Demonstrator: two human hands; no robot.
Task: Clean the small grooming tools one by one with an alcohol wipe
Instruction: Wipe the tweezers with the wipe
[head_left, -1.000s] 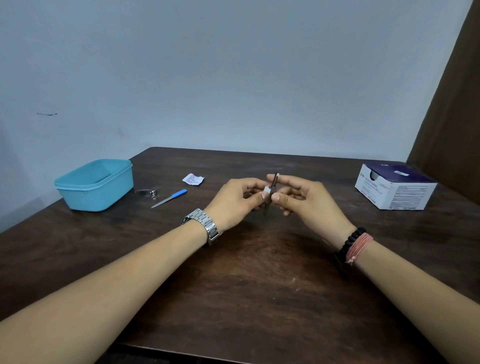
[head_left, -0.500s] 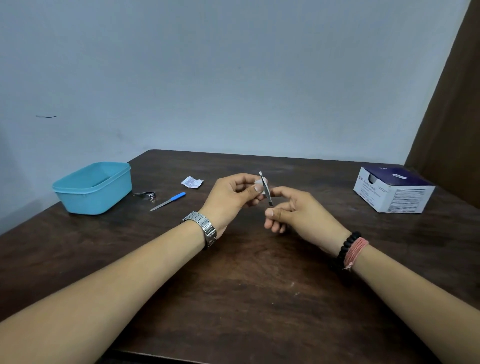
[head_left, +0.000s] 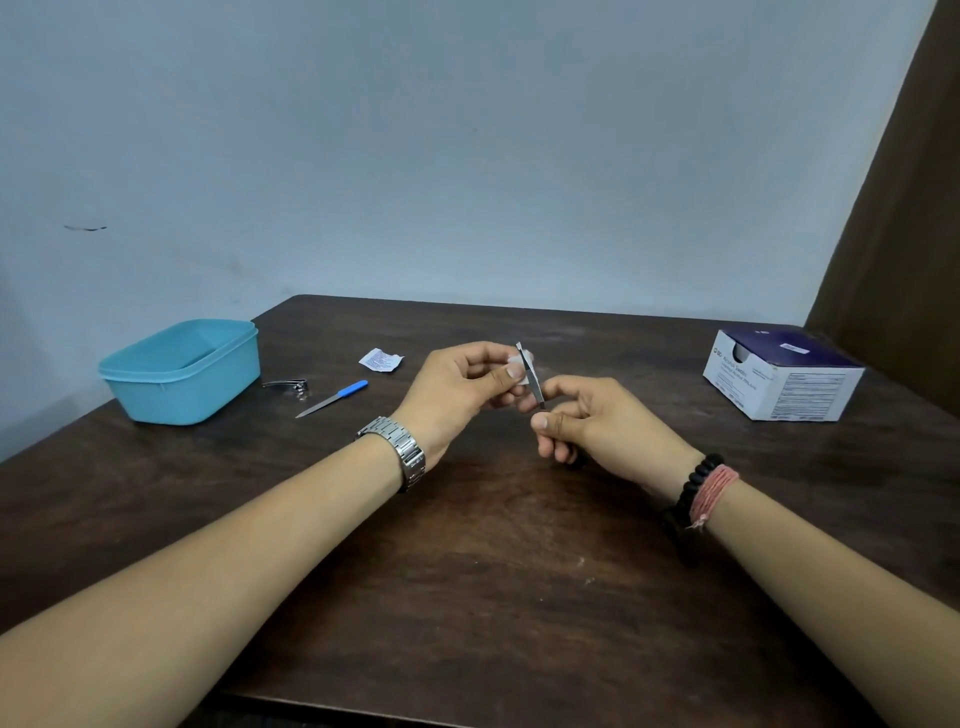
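Tweezers (head_left: 531, 376) between both hands' grips.

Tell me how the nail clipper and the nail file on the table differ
The nail clipper is all metal and short; the nail file is longer and slim, with a blue handle. The nail clipper lies next to the teal container; the nail file lies farther from it, angled, with its blade tip toward the near edge. Both lie flat on the table, with neither hand touching them.
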